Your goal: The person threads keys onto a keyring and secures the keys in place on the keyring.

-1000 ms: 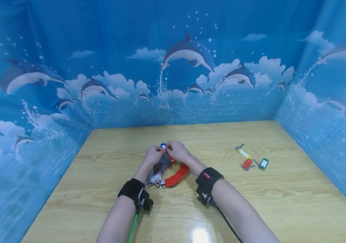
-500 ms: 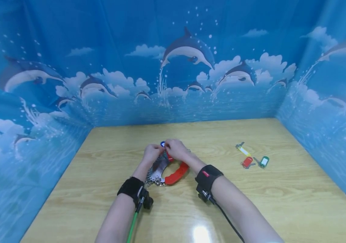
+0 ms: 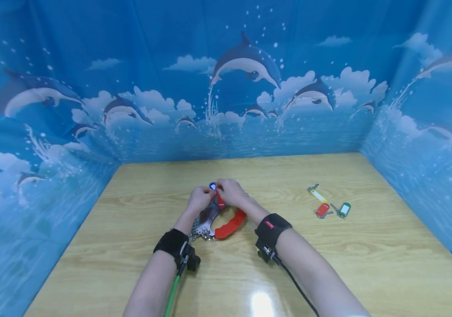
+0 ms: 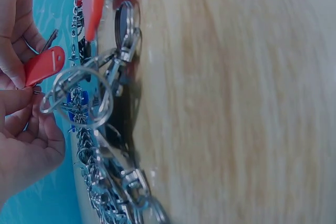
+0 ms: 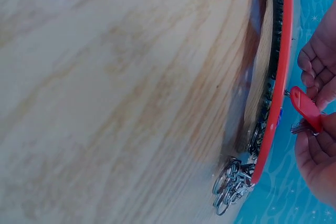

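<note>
A red key tag (image 4: 46, 65) is up over the far part of a curved red piece (image 3: 231, 225), pinched by the right hand (image 3: 231, 193); close beside it, the left hand (image 3: 200, 199) pinches a thin metal bit (image 4: 38, 92) at the tag's edge. Metal chains (image 3: 203, 237) lie by the red piece; rightward on the table (image 3: 368, 264) lie a yellow tag (image 3: 318, 196), a second red tag (image 3: 323, 209) and a green tag (image 3: 344, 209)

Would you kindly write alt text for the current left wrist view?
A right hand pinches a red tag at the left edge, a left hand close beside it. Silvery rings and chain run left of centre; wood-grain tabletop fills the right.
</note>
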Demonstrator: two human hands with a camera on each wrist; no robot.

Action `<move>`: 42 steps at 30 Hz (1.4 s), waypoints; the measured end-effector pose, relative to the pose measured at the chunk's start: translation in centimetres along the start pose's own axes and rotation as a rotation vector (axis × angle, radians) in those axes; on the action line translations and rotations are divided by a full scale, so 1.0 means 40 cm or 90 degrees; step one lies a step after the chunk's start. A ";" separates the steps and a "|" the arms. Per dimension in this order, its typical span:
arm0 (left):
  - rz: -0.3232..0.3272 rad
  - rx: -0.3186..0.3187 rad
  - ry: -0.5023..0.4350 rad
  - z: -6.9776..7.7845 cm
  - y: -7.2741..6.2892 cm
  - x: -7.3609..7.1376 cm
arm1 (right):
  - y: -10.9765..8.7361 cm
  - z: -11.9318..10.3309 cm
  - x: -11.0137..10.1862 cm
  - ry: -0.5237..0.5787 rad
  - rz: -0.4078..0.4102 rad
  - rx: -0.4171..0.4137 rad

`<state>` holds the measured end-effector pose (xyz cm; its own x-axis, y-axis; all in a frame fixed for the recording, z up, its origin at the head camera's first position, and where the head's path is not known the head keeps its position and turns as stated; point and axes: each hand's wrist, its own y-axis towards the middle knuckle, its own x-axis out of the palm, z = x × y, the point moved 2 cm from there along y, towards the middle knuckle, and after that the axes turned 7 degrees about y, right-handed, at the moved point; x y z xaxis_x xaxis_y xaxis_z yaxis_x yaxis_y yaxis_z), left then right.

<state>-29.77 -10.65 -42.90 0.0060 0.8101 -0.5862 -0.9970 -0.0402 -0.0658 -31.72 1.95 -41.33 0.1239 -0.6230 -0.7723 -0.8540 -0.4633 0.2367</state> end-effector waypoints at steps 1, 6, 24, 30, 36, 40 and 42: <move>0.001 -0.004 -0.001 0.001 0.001 0.000 | 0.000 0.001 0.000 -0.001 0.000 -0.006; 0.005 -0.013 -0.017 0.002 0.005 0.001 | 0.002 0.001 -0.001 -0.009 -0.008 -0.019; 0.006 0.034 -0.009 -0.019 0.014 0.009 | 0.006 0.005 -0.007 0.046 -0.026 0.048; 0.008 0.012 -0.028 -0.016 0.013 0.010 | 0.002 0.004 -0.007 0.030 -0.025 0.021; 0.011 -0.002 -0.043 -0.018 0.010 0.011 | -0.002 0.005 -0.003 0.006 -0.026 0.005; 0.013 -0.012 -0.045 -0.016 0.010 0.006 | -0.002 0.004 0.000 -0.010 -0.015 -0.021; 0.011 -0.015 -0.046 -0.015 0.010 0.003 | -0.002 0.003 0.002 -0.015 -0.010 -0.031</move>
<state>-30.13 -10.91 -43.51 -0.0175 0.8489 -0.5282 -0.9948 -0.0679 -0.0762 -31.72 2.03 -41.47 0.1247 -0.6004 -0.7899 -0.8260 -0.5039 0.2526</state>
